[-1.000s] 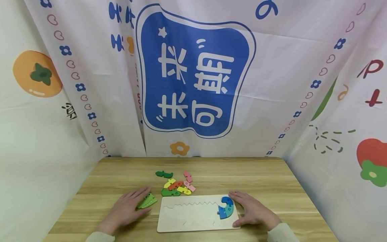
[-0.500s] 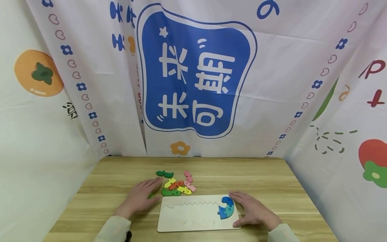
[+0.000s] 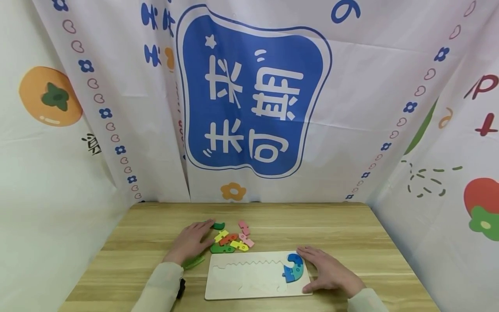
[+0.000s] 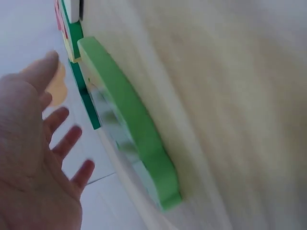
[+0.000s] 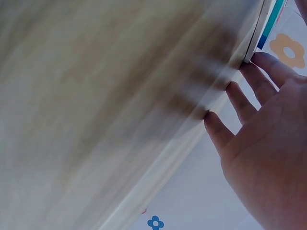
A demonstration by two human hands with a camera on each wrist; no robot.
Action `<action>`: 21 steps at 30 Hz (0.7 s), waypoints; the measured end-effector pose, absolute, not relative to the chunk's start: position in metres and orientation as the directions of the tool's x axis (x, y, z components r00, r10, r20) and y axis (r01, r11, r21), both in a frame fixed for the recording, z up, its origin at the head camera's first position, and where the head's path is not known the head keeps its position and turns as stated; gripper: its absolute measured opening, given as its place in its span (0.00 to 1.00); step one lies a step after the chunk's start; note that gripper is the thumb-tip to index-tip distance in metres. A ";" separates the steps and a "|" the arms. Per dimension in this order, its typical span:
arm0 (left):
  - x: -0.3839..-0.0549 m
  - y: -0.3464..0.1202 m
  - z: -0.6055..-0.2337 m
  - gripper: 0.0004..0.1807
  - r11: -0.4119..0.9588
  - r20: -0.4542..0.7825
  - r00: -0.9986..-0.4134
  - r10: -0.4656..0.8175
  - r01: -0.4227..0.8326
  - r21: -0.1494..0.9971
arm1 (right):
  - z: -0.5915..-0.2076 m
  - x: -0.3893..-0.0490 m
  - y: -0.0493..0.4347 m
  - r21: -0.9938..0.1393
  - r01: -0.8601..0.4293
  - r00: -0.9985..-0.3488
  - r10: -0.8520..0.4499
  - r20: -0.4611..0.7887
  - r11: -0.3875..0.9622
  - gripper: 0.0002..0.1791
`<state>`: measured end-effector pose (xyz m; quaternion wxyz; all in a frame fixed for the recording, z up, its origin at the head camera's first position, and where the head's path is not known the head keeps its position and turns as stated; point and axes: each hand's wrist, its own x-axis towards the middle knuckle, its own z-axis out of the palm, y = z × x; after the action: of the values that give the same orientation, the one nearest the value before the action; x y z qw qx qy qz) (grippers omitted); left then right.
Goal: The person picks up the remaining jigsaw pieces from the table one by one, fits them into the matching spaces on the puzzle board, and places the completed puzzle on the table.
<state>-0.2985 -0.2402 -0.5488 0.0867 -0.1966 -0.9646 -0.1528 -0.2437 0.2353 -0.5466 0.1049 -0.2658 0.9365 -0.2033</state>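
Observation:
My left hand (image 3: 191, 240) reaches over the table with its fingers spread. Its fingertips overlap the dark green puzzle piece (image 3: 219, 225) at the back. Below its wrist lies a light green crocodile-head piece (image 3: 193, 262), partly covered by the sleeve; the left wrist view shows this green piece (image 4: 139, 124) standing apart from the palm. My right hand (image 3: 329, 273) rests at the right end of the pale wooden puzzle board (image 3: 245, 281), thumb at the near corner and fingers at the far one. Joined blue and teal pieces (image 3: 294, 269) form a curled tail on the board.
Behind the board lies a loose cluster: a green piece (image 3: 222, 249), a red piece (image 3: 228, 239), yellow pieces (image 3: 239, 245) and pink pieces (image 3: 245, 239). A printed cloth (image 3: 331, 173) hangs behind the wooden table (image 3: 312, 225).
My left hand has moved forward and right, from over the light green crocodile-head piece to the dark green piece. The light green piece stays on the table. The right hand holds its place.

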 end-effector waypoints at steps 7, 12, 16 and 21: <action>-0.319 -0.240 -0.546 0.35 0.916 0.141 -0.953 0.269 0.298 0.267 | -0.547 -0.245 0.237 -0.432 -0.457 -0.837 -0.540 -0.088 0.778 0.63; -0.326 -0.235 -0.544 0.30 0.925 0.093 -0.959 0.269 0.284 0.253 | -0.545 -0.245 0.237 -0.438 -0.461 -0.833 -0.546 -0.085 0.772 0.63; -0.329 -0.230 -0.546 0.24 0.929 0.109 -0.957 0.267 0.286 0.234 | -0.544 -0.244 0.237 -0.440 -0.459 -0.832 -0.547 -0.092 0.772 0.63; -0.331 -0.227 -0.545 0.18 0.931 0.163 -0.950 0.267 0.298 0.210 | -0.544 -0.244 0.237 -0.438 -0.447 -0.840 -0.535 -0.095 0.780 0.62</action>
<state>-0.3306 -0.2271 -0.5454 0.0659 -0.1439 -0.9804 -0.1170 -0.2444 0.2368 -0.5439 0.1078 -0.2619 0.9372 -0.2036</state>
